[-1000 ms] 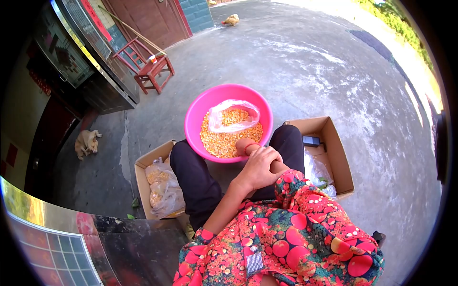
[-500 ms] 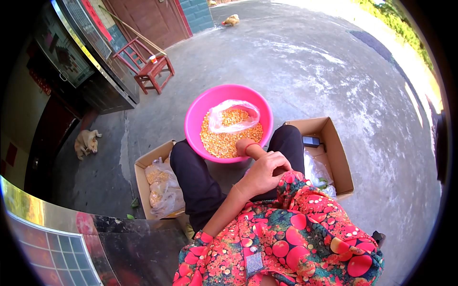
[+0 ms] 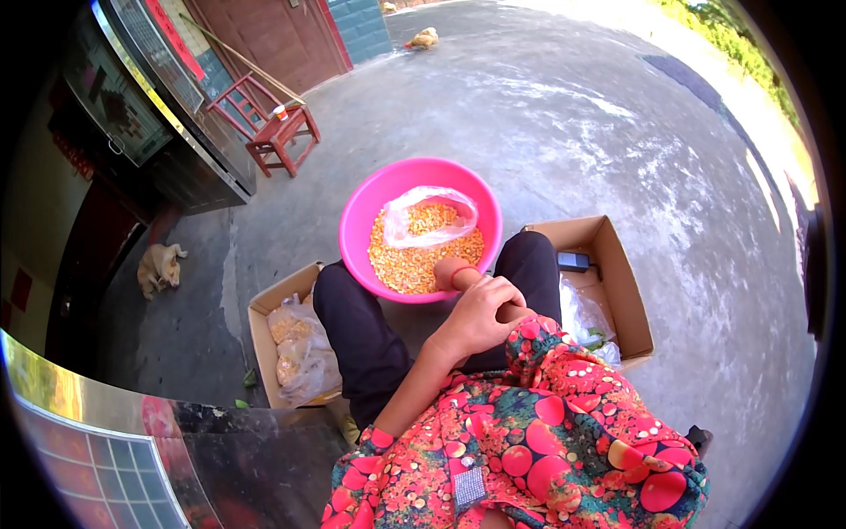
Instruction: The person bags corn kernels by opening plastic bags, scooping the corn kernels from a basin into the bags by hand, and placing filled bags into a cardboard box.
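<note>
Between my knees stands a pink basin (image 3: 357, 220) with loose yellow corn kernels (image 3: 401, 269) in it. A clear plastic bag (image 3: 398, 227) lies on the kernels, its mouth spread wide. My right hand (image 3: 449, 272), with a red bracelet at the wrist, reaches down to the corn at the basin's near side; its fingers are hidden. My left hand (image 3: 483, 313) crosses over and closes round my right forearm, just below the floral sleeve (image 3: 538, 344).
Left of my legs, a cardboard box (image 3: 264, 326) contains bags of corn (image 3: 300, 348). Another box (image 3: 630, 309) on the right has plastic bags and a dark blue device (image 3: 573, 262). A red chair (image 3: 280, 132), a dog (image 3: 160, 267) and a chicken (image 3: 423, 39) are farther off.
My left hand has shifted slightly left and down along my right forearm, away from the sleeve edge. My right hand stays at the corn, and the view has moved very little.
</note>
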A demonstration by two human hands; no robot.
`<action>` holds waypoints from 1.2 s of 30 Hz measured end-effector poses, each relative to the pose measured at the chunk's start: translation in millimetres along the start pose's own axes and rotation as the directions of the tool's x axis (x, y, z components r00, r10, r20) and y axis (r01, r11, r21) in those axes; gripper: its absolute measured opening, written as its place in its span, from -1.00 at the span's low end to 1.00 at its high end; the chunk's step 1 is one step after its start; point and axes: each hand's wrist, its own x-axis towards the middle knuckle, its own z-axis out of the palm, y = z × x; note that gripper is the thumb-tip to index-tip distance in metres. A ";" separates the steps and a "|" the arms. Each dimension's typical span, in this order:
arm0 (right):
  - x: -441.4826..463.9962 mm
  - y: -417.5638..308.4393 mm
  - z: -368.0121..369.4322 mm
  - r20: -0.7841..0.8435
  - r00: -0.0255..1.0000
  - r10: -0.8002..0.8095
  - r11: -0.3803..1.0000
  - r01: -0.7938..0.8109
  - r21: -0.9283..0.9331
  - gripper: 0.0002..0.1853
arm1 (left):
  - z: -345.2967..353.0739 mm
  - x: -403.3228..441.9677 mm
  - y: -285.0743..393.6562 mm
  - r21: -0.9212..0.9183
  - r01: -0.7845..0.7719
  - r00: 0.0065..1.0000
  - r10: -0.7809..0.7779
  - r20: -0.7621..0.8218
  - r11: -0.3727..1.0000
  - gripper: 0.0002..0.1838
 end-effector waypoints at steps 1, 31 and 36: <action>0.2 -1.3 -1.4 0.020 1.000 -0.002 1.000 0.003 -0.023 -0.72 | -0.1 0.5 0.7 -0.030 -0.010 1.000 0.010 0.002 1.000 -0.73; 17.5 5.8 12.5 0.037 0.999 -0.007 1.000 0.007 -0.024 -0.71 | 8.0 0.8 -1.0 -0.002 -0.132 0.989 0.131 -0.061 0.991 -0.72; 6.6 1.3 4.6 0.039 0.999 0.003 1.000 -0.002 -0.019 -0.70 | 0.4 2.2 4.4 -0.018 -0.020 0.999 0.020 0.040 1.000 -0.72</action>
